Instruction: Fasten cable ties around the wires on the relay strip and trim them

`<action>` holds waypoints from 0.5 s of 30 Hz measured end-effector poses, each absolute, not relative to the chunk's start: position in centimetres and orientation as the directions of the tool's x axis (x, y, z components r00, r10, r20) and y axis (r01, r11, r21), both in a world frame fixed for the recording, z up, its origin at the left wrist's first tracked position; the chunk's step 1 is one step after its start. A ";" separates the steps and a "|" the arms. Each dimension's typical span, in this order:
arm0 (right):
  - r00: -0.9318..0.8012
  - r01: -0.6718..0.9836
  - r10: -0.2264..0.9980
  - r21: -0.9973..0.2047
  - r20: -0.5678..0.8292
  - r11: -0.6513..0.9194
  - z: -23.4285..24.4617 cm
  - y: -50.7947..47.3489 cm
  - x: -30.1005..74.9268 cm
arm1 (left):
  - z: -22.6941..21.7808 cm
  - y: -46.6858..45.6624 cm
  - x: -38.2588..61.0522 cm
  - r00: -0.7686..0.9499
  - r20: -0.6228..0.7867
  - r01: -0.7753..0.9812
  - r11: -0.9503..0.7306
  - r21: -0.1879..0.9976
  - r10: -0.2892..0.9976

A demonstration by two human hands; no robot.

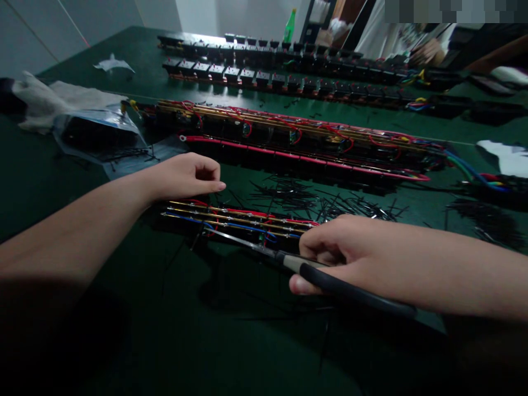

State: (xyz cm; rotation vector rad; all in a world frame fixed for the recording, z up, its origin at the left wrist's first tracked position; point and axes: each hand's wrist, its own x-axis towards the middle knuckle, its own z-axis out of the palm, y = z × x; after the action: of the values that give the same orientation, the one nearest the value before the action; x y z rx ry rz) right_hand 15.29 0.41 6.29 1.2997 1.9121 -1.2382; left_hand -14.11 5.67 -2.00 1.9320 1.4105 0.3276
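My right hand point(342, 247) grips a pair of scissors point(295, 264) by its black and beige handles. The metal blades point left, their tips beside the wires at the near side of a long wired assembly point(243, 220). This assembly has brass-coloured rods and red and blue wires and lies on the dark green table point(165, 341). Above its left end, my left hand point(187, 173) is closed, thumb and fingers pinched together. Whatever is between those fingertips is too small and dark to make out.
Black cable-tie offcuts point(289, 192) lie scattered behind the assembly. Further back is a longer wired assembly point(289, 132), then rows of black modules point(247, 77). A plastic bag point(99, 135) of black ties sits left. A green bottle point(290, 26) and another person's hand point(429, 52) are beyond.
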 end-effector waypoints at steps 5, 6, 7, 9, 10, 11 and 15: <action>-0.404 0.910 0.377 -0.409 -0.833 0.071 6.2 0.8 15.4 | -1.9 5.6 -14.1 0.371 -0.155 0.711 -0.173 0.681 0.916; -0.410 0.906 0.360 -0.420 -0.838 0.056 6.1 0.8 15.4 | -1.8 5.6 -14.1 0.378 -0.159 0.710 -0.175 0.682 0.912; -0.418 0.902 0.342 -0.431 -0.842 0.041 6.1 0.8 15.4 | -1.8 5.5 -14.1 0.384 -0.165 0.709 -0.175 0.683 0.908; -0.432 0.892 0.311 -0.451 -0.846 0.012 5.8 0.7 15.3 | -1.8 5.5 -14.1 0.391 -0.178 0.710 -0.172 0.683 0.903; -0.437 0.888 0.306 -0.460 -0.846 -0.002 5.7 0.7 15.2 | -1.8 5.5 -14.0 0.392 -0.184 0.710 -0.169 0.683 0.901; -0.441 0.884 0.304 -0.466 -0.845 -0.014 5.5 0.7 15.2 | -1.8 5.5 -14.0 0.393 -0.191 0.711 -0.166 0.684 0.900; -0.447 0.876 0.328 -0.482 -0.832 -0.028 4.8 0.7 15.0 | -1.7 5.5 -13.8 0.404 -0.202 0.709 -0.165 0.686 0.892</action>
State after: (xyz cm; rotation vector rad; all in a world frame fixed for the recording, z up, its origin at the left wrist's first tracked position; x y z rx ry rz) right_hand 15.00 0.67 4.78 1.2591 1.7721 -1.4916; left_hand -13.85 5.49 -1.73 1.9340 1.3657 0.3210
